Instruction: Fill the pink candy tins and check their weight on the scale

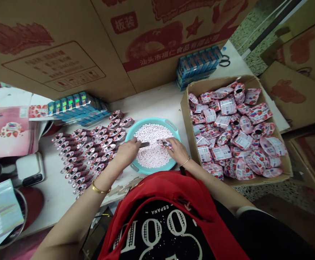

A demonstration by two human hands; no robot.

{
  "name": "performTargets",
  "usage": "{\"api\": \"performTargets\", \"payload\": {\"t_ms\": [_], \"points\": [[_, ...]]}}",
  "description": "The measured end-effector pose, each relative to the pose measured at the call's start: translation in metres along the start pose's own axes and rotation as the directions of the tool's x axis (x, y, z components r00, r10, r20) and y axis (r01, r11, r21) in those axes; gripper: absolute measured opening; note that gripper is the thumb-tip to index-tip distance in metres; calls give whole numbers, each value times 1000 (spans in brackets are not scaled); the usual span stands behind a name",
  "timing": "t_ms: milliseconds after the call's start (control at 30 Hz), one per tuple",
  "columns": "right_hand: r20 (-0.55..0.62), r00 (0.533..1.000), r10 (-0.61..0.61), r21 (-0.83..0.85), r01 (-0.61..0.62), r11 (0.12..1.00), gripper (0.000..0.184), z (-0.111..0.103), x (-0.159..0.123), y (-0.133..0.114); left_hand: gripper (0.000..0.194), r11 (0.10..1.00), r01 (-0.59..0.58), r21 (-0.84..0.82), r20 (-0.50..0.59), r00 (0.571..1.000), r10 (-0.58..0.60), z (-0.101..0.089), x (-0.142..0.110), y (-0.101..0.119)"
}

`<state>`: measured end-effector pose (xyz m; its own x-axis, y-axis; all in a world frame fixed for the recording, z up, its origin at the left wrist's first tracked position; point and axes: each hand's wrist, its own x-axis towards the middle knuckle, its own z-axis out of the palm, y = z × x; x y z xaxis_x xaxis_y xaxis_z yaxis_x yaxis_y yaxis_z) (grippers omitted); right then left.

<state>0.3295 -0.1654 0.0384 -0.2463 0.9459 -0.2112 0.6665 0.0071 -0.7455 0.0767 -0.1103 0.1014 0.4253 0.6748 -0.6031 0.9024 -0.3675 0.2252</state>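
From where I'm standing, the person is leaning over a turquoise basin [153,170] on the white table [152,101], both hands working above the pale pink-white pellets [154,156] that are filling it. The left hand [128,151] is closing round the end of a dark utensil [144,144], fingers curled, with its tip pointing across the pellets to the right. What shape that tip is taking, I cannot tell. The right hand [176,150] is pinching a strawberry-printed packet [164,143] between thumb and fingers, holding it over the basin just beyond the utensil's tip. To the left, many similar packets [92,155] are standing close together in slanting rows, the nearest ones sitting just beside the basin. On the other side, an open carton [187,119] is holding a loose heap of plump packets [230,133]. Blue boxes [77,108] are lying behind the rows, others are standing near a pair of scissors [223,60], and big brown cartons [73,77] are walling off the back
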Motion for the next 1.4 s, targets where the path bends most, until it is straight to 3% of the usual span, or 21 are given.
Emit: {"api": "performTargets", "payload": {"t_ms": [67,133,267,367,467,633,833,1000,1100,1233,1300,1400], "points": [[-21,1000,9,24,-8,1000,40,-5,0,4,22,998,16,-56,71,997,-12,29,7,-15],[-40,999,22,43,-20,999,40,-9,0,6,22,994,-6,-108,108,994,18,60,16,-15],[-69,996,50,62,-45,997,37,-17,0,4,20,963,-92,-253,95,988,119,111,39,17],[-92,993,78,89,-70,994,32,-22,1,1,27,926,-136,-353,29,987,156,131,55,44],[-116,988,101,126,-86,988,30,-27,2,-1,30,882,-166,-442,-43,986,163,136,61,52],[-138,985,101,90,-89,992,29,-31,6,2,23,814,-240,-530,-141,971,194,110,43,27],[-66,997,28,-18,-29,999,37,-16,8,1,22,825,-306,-475,-227,948,221,44,8,-2],[13,1000,-25,-23,25,999,40,4,8,-10,16,975,-166,-146,-109,982,151,-3,0,16],[36,999,-39,-9,40,999,41,13,8,-15,24,995,-92,33,-74,993,94,-19,-1,43],[36,998,-44,35,43,998,40,20,9,-14,40,982,-83,169,-81,992,98,-36,-7,69],[27,999,-45,66,43,997,39,22,9,-11,41,975,-89,203,-60,993,103,-44,-13,68],[16,999,-52,111,49,993,38,22,9,-10,27,983,-89,161,-76,992,102,-49,-18,50]]}}
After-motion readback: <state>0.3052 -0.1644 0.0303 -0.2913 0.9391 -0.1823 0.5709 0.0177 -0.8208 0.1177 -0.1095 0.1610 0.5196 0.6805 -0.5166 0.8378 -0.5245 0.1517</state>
